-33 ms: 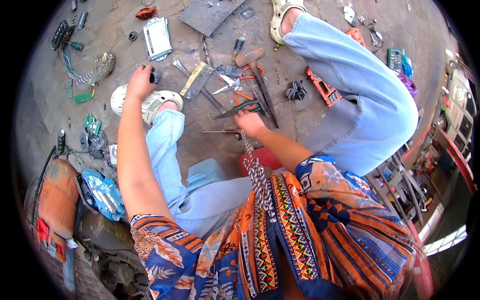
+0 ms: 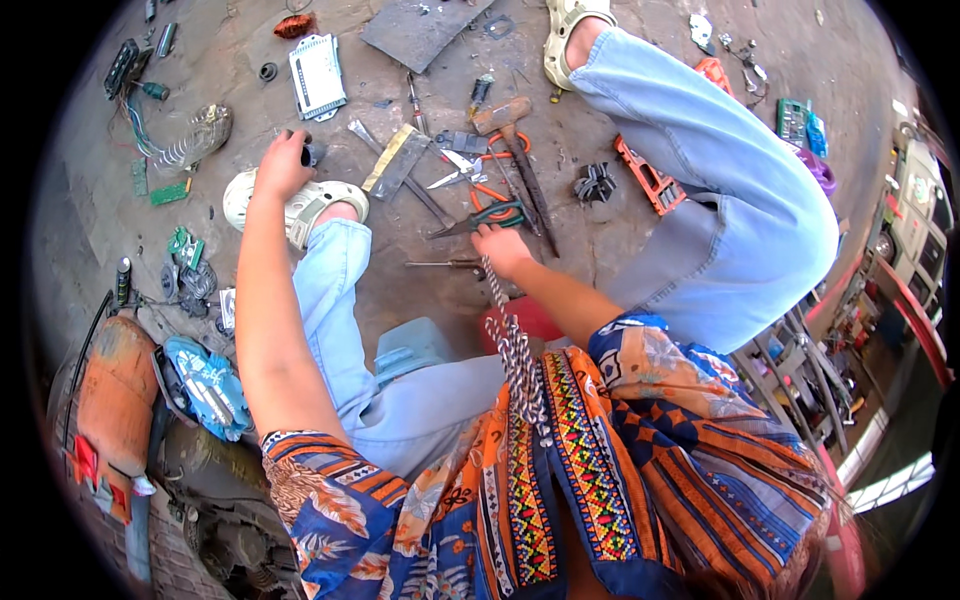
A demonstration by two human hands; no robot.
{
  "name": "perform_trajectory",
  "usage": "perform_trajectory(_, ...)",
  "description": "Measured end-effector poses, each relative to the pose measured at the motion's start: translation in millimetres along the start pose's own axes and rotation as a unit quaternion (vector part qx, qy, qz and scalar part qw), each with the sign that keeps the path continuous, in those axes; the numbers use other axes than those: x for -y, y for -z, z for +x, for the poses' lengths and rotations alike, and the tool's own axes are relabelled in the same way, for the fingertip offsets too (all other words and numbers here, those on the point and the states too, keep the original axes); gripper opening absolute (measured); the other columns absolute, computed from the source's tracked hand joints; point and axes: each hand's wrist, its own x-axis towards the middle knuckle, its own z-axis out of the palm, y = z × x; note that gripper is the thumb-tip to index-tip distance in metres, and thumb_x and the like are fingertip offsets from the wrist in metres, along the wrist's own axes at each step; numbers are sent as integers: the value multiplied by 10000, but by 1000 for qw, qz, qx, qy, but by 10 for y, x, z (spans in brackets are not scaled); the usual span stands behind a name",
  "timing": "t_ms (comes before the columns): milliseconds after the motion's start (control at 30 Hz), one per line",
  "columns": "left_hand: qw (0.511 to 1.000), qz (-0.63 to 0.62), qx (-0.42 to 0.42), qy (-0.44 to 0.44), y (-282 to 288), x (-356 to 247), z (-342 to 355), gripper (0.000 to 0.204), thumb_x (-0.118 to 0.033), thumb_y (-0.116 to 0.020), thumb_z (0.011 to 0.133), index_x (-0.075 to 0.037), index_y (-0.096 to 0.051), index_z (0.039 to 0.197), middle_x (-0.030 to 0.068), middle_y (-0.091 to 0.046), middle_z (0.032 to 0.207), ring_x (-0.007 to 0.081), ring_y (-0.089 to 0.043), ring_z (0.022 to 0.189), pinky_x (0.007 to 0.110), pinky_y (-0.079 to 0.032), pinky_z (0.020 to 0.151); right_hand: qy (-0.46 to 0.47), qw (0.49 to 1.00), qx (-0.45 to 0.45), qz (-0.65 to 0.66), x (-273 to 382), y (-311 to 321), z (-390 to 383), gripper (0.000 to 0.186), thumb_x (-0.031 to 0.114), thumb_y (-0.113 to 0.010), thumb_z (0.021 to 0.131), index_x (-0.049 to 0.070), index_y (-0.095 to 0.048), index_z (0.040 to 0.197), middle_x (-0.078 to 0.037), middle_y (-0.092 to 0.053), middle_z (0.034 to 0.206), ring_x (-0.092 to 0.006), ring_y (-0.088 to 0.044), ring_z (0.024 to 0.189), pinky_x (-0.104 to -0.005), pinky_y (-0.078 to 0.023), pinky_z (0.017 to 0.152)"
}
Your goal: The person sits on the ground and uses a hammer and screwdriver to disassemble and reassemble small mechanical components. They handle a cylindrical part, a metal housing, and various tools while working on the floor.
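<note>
My left hand is closed around a small dark round part, just above the toe of my pale clog. Most of that part is hidden by the fingers. In the middle, my right hand curls its fingers at green-handled scissors lying on the ground, their dark blade pointing left. Close by that hand lies a thin screwdriver. Beyond it are orange-handled scissors, a hammer, a metal bar and a flat taped piece.
A white flat case and a grey plate lie farther off. Near my bent knee are an orange frame and a black finned part. Circuit boards and a rusty orange cylinder are at left. A braided cord hangs before me.
</note>
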Motion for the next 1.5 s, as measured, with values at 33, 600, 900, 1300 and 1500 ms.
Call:
perform_trajectory(33, 1000, 0, 3, 4, -3, 8, 4, 537, -50, -724, 595, -42, -542, 1101, 182, -547, 1081, 364, -515, 1052, 419, -439, 890, -21, 1000, 19, -9, 33, -59, -3, 215, 201, -596, 763, 61, -597, 925, -106, -597, 953, -295, -608, 896, -386, -522, 656)
perform_trajectory(600, 996, -60, 58, -30, 257, 341, 243, 268, 16, -581, 688, -61, -680, 924, 155, -654, 964, 313, -616, 930, 380, -486, 809, -73, 966, 201, 145, 307, 457, 57, 401, 221, -684, 712, 1, -503, 994, -202, -617, 918, -371, -614, 864, -448, -503, 734)
perform_trajectory(900, 986, -62, 153, -26, 381, 343, 495, 161, -56, -720, 633, -62, -697, 792, 136, -672, 814, 267, -653, 778, 359, -507, 695, -50, 968, -4, 248, 549, 1792, 466, 307, 208, -588, 779, -25, -450, 924, -255, -583, 744, -425, -581, 754, -473, -459, 666)
perform_trajectory(1300, 998, -46, 30, 36, 422, 411, 210, 183, -121, -665, 642, -102, -699, 821, 148, -662, 867, 313, -633, 840, 398, -497, 728, -64, 846, -270, 455, 1020, 1468, 2033, 365, 210, -644, 801, -43, -462, 991, -278, -576, 918, -440, -555, 895, -463, -446, 757)
perform_trajectory(1500, 994, -18, 75, 74, 510, 403, 253, 194, -128, -689, 656, -102, -698, 848, 140, -668, 883, 309, -633, 869, 396, -498, 749, -119, 843, -277, 445, 1173, 1412, 2518, 397, 229, -685, 780, -33, -489, 1004, -244, -610, 863, -416, -590, 836, -442, -465, 724)
